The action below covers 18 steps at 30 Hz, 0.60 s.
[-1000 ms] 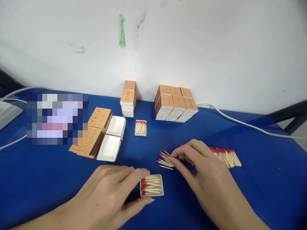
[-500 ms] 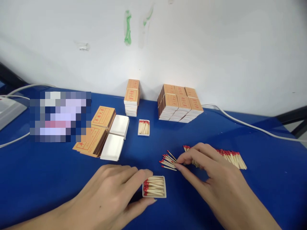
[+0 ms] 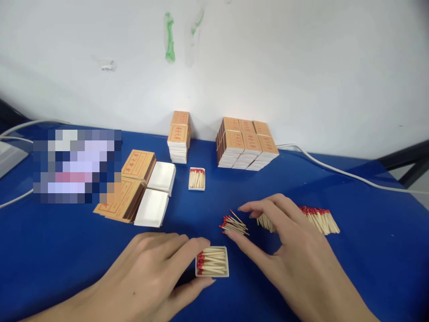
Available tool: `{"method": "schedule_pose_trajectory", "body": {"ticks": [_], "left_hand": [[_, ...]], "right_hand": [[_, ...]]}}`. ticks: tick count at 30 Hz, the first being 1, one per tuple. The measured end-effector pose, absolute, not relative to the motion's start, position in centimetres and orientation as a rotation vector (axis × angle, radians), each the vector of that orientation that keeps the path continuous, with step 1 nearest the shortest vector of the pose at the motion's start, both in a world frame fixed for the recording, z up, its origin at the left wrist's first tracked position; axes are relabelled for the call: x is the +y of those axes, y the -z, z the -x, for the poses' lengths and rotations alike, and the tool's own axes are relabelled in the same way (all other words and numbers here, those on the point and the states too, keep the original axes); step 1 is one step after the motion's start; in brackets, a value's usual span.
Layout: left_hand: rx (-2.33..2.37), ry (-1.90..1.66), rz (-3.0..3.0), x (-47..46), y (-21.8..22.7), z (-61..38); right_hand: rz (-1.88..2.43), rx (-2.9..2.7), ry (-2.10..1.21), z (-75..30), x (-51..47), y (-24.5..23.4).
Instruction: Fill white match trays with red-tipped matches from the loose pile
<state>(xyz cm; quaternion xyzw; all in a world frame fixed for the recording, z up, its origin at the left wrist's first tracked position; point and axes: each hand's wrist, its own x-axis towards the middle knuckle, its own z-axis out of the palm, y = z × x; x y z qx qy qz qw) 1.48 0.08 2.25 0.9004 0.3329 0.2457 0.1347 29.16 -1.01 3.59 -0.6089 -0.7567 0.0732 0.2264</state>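
Note:
Between thumb and index finger, my left hand [image 3: 161,268] grips a white matchbox tray [image 3: 228,263] on the table, filled with red-headed matches [image 3: 212,261]. To its upper right lies a small loose bunch of matches [image 3: 236,226]. My right hand [image 3: 284,246] is over this bunch with thumb and index finger spread apart, the thumb tip at the bunch's near side. Nothing shows held between those fingers. Behind the right hand a larger row of matches [image 3: 320,219] lies partly hidden. Another filled tray [image 3: 197,180] sits farther back.
Stacks of closed matchboxes [image 3: 248,145] and a narrower stack [image 3: 179,136] stand by the white wall. At left lie flat orange matchbox sleeves [image 3: 137,167] and empty white trays [image 3: 151,208]. A blurred patch [image 3: 77,165] and white cables [image 3: 335,172] are on the blue table.
My right thumb and index finger have parted from their pinch at the small bunch and now spread around it. My left hand keeps its hold. The whole view has shifted slightly.

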Motion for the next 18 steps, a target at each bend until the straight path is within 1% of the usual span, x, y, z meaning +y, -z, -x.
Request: {"method": "schedule_pose_trajectory", "body": {"ticks": [3,8,14,18], "left_hand": [[0.965,-0.715,-2.608,0.07,-2.27,-1.55],[0.95,-0.725,-2.598,0.01,-2.26,-1.5],[0.944,-0.732,-2.591,0.02,-2.37,-1.5],[0.954,-0.729,-2.584,0.07,-2.44,-1.6]], "right_hand": [[1.67,-2.137,-0.185,-29.5,-1.26,-3.26],[1.553,-2.205,-0.291,-29.18,-1.25,-2.91],[1.322,-2.405,-0.147,-28.91,-0.75,-3.28],[1.312,-2.455,-0.044,-29.03,-0.6,-3.06]]}}
